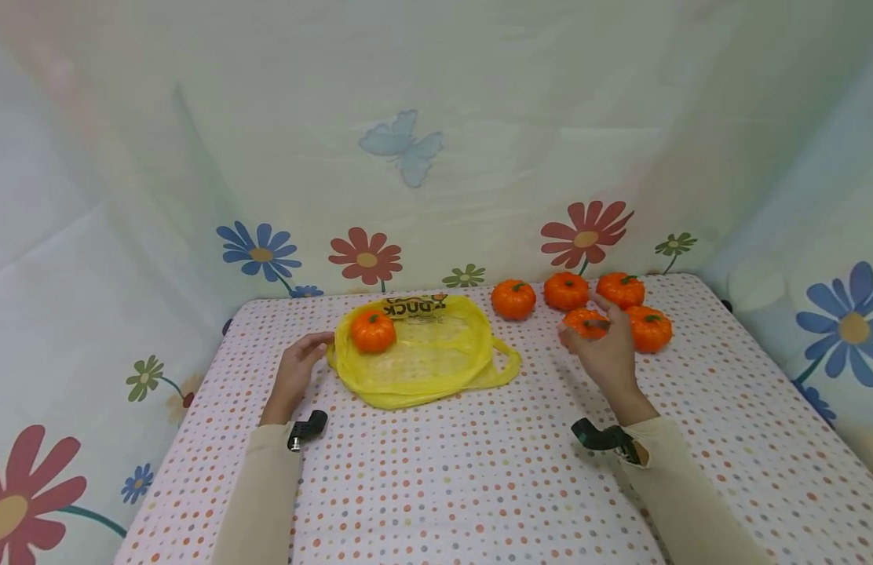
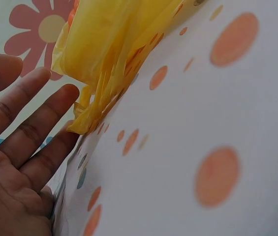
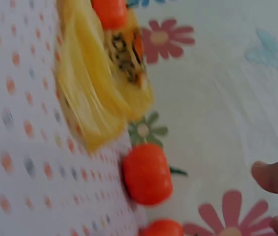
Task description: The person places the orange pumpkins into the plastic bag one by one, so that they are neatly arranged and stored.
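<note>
The left hand (image 1: 296, 370) lies relaxed with straight fingers just beside the edge of the yellow bag (image 1: 436, 361) on the dotted desk (image 1: 451, 471). 1 pumpkin (image 1: 372, 330) sits on the bag. The right hand (image 1: 606, 349) grasps another pumpkin (image 1: 583, 322) among 4 more pumpkins (image 1: 566, 290) at the desk's far right.
</note>
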A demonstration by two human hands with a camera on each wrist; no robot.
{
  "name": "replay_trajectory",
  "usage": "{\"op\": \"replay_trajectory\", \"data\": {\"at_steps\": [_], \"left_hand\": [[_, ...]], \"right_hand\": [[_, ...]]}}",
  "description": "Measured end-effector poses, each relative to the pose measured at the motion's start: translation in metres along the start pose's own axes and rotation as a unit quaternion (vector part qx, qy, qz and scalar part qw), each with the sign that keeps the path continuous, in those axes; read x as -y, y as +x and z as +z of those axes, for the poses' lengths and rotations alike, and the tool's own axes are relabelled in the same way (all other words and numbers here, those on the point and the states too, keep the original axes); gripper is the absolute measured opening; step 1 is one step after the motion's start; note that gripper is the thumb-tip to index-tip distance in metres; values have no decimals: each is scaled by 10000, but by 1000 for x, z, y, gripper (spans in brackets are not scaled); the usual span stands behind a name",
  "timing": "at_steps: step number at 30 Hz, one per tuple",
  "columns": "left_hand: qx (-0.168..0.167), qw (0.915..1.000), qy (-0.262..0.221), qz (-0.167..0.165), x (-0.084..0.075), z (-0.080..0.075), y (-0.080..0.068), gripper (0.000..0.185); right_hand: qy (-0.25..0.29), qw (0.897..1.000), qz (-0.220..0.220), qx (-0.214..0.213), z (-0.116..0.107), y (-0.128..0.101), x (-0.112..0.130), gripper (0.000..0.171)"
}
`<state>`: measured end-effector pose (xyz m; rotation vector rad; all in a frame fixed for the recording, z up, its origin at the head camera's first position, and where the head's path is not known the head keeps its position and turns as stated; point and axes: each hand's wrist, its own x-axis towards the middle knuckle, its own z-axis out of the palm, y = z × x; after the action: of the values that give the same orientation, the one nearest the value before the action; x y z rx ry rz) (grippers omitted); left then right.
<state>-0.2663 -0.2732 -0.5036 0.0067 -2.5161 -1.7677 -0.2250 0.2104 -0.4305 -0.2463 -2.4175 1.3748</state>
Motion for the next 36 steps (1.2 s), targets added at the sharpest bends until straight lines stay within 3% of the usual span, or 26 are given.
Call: {"op": "replay_trajectory", "data": {"at_steps": [3,7,12,20,36], "left_hand": [[37,9999,35,-155,2,-1,-1,33],[137,9998,34,-113,2,2,1,33],[54,10000,50,34,0,3,2,33],[4,9999,31,-136,-3,3,-1,33],[-29,9999,-89,-73,-2,1,-3,32]], "right_hand": [[-433,9989,171,-33,-14,7,-12,78],[-1001,9945,297,39,-25,12,-27,84],[-904,9937,424,514,-25,18,-39,92],[-877,9866,1017,924,-14,24,-55,101],[-594,9868,1295,776,-3,30,-70,100]]}}
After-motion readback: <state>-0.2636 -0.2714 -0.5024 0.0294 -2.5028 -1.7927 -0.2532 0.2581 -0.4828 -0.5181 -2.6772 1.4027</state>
